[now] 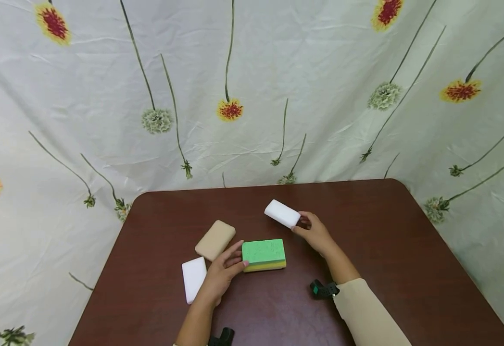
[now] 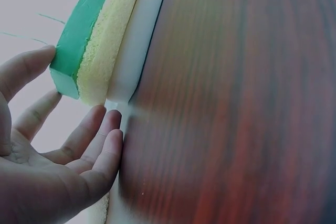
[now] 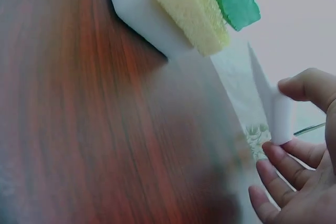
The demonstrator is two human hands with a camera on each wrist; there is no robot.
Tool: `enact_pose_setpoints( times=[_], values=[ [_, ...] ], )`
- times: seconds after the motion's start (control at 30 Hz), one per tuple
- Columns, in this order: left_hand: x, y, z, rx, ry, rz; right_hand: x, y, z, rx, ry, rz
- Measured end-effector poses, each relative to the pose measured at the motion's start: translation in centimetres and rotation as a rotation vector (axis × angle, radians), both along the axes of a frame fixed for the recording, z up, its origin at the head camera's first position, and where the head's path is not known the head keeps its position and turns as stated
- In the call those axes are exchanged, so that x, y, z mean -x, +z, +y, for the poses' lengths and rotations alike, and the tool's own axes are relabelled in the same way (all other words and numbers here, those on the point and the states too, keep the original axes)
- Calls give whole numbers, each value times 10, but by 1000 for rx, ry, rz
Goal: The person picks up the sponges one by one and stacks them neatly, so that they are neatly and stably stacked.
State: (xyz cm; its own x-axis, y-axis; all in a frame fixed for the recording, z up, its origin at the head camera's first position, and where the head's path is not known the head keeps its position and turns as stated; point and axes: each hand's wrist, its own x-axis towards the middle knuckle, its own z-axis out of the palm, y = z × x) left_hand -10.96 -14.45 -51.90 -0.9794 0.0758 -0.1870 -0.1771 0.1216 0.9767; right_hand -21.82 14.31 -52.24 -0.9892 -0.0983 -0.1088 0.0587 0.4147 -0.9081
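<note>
A green block (image 1: 263, 251) lies on a yellow sponge (image 1: 266, 265), stacked over a white block (image 2: 137, 40) on the table. At the stack's left end, my left hand (image 1: 222, 276) has its thumb and index fingertip against two sides of the green block; the other fingers are loosely bent below. My right hand (image 1: 317, 234) pinches the end of a white block (image 1: 282, 213) between thumb and fingertips, beyond the stack to the right. In the right wrist view this white block (image 3: 282, 116) appears off the table, tilted.
A beige block (image 1: 215, 240) and another white block (image 1: 194, 278) lie left of the stack, close to my left hand. The dark brown table (image 1: 386, 240) has its far edge against a flowered white cloth (image 1: 321, 86).
</note>
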Motion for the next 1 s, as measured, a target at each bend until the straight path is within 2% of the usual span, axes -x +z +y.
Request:
enact_pose_setpoints(
  times=[0.27, 0.53, 0.67, 1.0],
  values=[
    [1, 0, 1, 2, -8, 5, -16, 11, 0, 41, 43, 102],
    [1, 0, 1, 8, -7, 5, -34, 19, -1, 79, 98, 136],
    [2, -1, 1, 4, -4, 1, -42, 20, -4, 104, 134, 162],
    [1, 0, 2, -8, -2, -3, -60, 17, -10, 86, 241, 227]
  ],
)
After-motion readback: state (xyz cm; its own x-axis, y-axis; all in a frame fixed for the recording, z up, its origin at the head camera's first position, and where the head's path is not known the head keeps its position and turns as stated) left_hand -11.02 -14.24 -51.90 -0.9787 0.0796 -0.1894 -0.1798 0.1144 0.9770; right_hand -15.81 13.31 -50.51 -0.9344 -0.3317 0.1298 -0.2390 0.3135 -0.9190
